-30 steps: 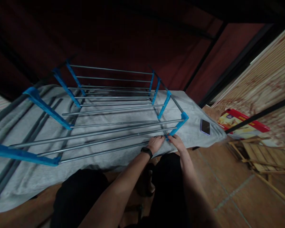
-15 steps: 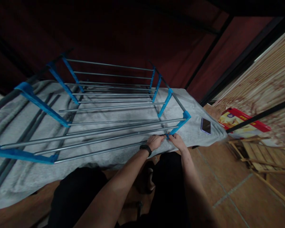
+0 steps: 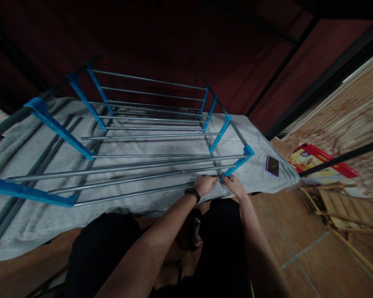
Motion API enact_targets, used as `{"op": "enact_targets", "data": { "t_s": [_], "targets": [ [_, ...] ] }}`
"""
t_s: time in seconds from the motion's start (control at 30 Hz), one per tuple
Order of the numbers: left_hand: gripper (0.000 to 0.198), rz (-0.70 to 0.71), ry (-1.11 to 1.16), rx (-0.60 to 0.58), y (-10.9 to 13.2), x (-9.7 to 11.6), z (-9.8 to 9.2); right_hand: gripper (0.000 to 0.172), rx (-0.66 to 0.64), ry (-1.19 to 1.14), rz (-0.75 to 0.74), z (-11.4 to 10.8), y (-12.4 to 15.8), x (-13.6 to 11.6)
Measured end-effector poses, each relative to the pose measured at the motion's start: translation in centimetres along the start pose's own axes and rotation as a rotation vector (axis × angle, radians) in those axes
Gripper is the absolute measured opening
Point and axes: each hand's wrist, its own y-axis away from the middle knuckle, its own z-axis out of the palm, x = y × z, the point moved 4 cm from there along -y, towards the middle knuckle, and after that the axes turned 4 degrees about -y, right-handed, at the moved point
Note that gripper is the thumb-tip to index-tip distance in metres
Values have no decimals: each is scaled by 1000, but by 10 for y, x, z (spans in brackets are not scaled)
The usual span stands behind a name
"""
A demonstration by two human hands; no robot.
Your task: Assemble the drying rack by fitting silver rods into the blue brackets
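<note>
A rack frame of grey metal tubes [image 3: 133,181] and blue plastic brackets [image 3: 220,133] lies across a grey cloth. At its near right corner my left hand [image 3: 206,185], with a dark band on the wrist, is closed around the end of the lowest near tube [image 3: 136,197]. Close beside it, my right hand [image 3: 233,185] pinches the lower end of the near right blue bracket [image 3: 240,160], where the tube meets it. My fingers partly cover that joint, so I cannot tell whether the tube sits inside the bracket.
The grey cloth [image 3: 161,145] covers the surface under the rack. A phone [image 3: 272,166] lies on it to the right. Beyond stand a red and yellow box [image 3: 321,161] and a folded wooden piece [image 3: 349,207] on the tiled floor. A dark red curtain hangs behind.
The view has shifted slightly, so the rack appears a little further right. Both hands stay at the same corner joint with almost the same grip.
</note>
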Motion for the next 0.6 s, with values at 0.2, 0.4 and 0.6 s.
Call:
{"op": "enact_targets", "data": {
  "t_s": [0.2, 0.4, 0.6],
  "targets": [
    [41, 16, 34, -23, -1, -2, -1, 35, -25, 20, -31, -2, 1, -4],
    [41, 17, 86, -27, -2, -5, -3, 37, -25, 29, -46, -4, 5, -9],
    [40, 18, 89, -29, -2, -5, -3, 39, -22, 50, -56, -4, 5, -12]
  ]
}}
